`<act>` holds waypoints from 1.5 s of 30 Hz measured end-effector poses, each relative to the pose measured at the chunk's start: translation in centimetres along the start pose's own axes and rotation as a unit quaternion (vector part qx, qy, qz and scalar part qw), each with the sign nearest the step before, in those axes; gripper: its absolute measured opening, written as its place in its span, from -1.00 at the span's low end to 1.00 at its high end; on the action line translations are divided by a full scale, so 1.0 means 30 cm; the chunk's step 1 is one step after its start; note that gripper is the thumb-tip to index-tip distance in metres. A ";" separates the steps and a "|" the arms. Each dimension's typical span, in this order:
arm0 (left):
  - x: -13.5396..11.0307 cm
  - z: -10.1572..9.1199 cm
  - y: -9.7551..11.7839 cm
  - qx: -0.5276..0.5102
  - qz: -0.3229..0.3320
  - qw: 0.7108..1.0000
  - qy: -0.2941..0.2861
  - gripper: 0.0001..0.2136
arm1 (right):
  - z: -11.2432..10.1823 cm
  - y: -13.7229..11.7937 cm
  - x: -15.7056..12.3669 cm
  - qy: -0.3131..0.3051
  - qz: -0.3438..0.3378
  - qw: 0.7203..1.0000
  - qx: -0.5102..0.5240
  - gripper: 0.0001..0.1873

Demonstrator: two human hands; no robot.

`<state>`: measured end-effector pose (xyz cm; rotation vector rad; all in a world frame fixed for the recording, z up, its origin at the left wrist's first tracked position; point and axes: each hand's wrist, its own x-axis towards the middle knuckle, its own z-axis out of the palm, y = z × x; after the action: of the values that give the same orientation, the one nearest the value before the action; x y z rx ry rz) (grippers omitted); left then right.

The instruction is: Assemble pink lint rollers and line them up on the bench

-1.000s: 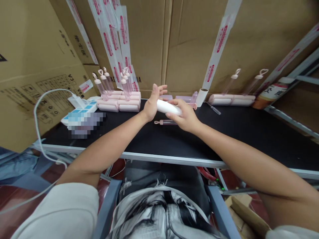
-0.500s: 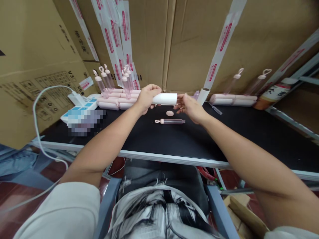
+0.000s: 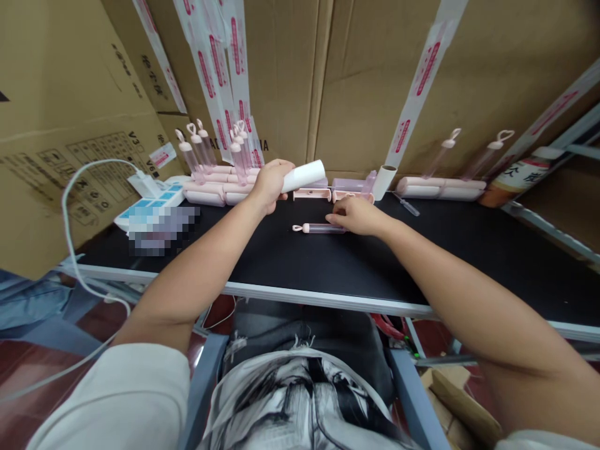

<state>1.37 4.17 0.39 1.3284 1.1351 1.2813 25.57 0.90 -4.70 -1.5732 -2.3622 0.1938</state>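
My left hand (image 3: 272,185) is closed round one end of a white lint-roller paper roll (image 3: 307,175), which tilts up to the right above the table. My right hand (image 3: 359,215) is low over the table, fingers curled and pressed together; the small round pink disc they closed on is hidden by them. Under these fingers lies the right end of a clear tube handle with a pink loop (image 3: 323,229). Behind the hands sit two pink open roller covers, one on the left (image 3: 312,194) and one partly behind my right hand (image 3: 365,197).
A second white roll (image 3: 385,182) stands at the back. Pink lint rollers with upright handles stand at left (image 3: 205,195) and right (image 3: 440,187). A power strip (image 3: 159,203) with a cable is far left, a bottle (image 3: 520,175) far right. Cardboard (image 3: 365,81) walls the back.
My left hand has raised the roll's right end. My right hand has left the roll and moved down to the table. The pink disc no longer shows there.
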 end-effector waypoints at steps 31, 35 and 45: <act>-0.019 0.052 -0.106 0.246 0.239 0.939 -0.031 -0.87 | 0.029 -0.080 0.020 0.169 0.134 0.776 0.592 -0.48; 0.000 0.047 -0.119 0.221 0.239 0.945 -0.016 -0.92 | 0.020 -0.098 0.006 0.177 0.136 0.775 0.592 -0.49; -0.024 0.073 -0.110 0.116 0.129 0.984 -0.027 -0.92 | 0.018 -0.119 -0.020 0.147 0.100 0.792 0.584 -0.31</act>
<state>3.51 3.84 -3.01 1.7186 1.1266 1.3156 22.48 -1.02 -4.36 -1.0381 -1.2646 1.1063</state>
